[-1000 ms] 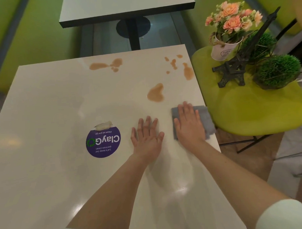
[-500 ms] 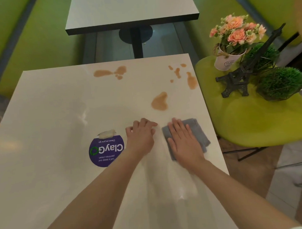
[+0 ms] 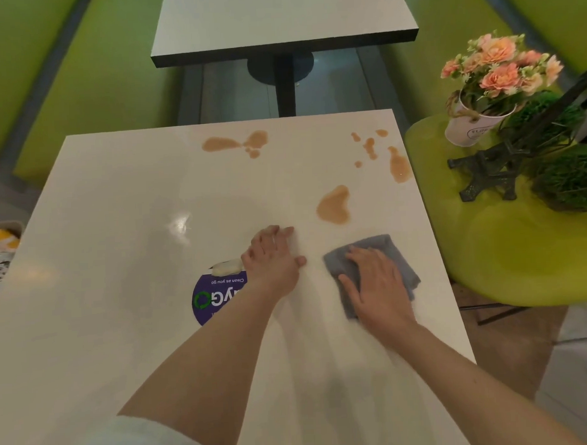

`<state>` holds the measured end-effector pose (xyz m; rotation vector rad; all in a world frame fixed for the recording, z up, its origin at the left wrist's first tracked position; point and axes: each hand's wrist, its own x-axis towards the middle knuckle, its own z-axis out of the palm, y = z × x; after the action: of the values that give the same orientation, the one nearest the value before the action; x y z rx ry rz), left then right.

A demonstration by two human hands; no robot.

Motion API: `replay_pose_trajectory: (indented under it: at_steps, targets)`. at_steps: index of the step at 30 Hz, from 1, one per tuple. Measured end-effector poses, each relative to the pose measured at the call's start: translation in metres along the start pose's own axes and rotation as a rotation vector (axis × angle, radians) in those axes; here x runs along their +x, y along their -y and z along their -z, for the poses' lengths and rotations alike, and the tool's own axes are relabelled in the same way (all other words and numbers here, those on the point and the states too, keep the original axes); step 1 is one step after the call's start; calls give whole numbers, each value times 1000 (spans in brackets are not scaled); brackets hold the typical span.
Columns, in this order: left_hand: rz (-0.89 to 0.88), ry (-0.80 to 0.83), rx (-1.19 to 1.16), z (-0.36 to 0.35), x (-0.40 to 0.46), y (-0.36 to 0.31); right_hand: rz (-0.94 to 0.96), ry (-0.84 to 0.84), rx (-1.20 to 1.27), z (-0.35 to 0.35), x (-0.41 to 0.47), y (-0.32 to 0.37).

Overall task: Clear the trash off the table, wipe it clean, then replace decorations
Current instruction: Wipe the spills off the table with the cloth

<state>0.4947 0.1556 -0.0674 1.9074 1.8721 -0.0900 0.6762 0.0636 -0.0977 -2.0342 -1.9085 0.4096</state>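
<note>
Cloth (image 3: 396,252) flat under right hand (image 3: 377,286), on table (image 3: 118,195).

right hand (image 3: 377,286) flat on cloth (image 3: 389,252) (grey), spills (image 3: 334,206) beyond

We see a grey cloth (image 3: 386,252), tan-brown spills (image 3: 335,206) on our cream table (image 3: 118,201), a purple sticker (image 3: 218,298), peach-pink flowers (image 3: 499,65), a lime-green chair (image 3: 520,264).
</note>
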Motion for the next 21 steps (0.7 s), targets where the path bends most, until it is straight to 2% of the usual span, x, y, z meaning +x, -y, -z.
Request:
replay_pose_trajectory:
  at_steps: [4,6,9,12,16,18,21]
  targets:
    - [13,13,-4,-5,-2,1,-121,-161,-42,10,29,-30]
    - [15,16,-3,-6,-2,0,-155,-149,-54,9,33,-17]
    - [13,22,-14,-3,0,1,-6,-15,-33,-3,14,2]
    - [9,29,-6,0,1,0,83,-34,-3,3,12,-14]
    - [5,39,39,2,1,-2,-158,-189,-18,10,51,-32]
    - [10,45,58,3,1,-5,-186,-148,-38,6,56,-15]
    - [18,52,77,6,1,-9,-13,2,-48,-8,34,8]
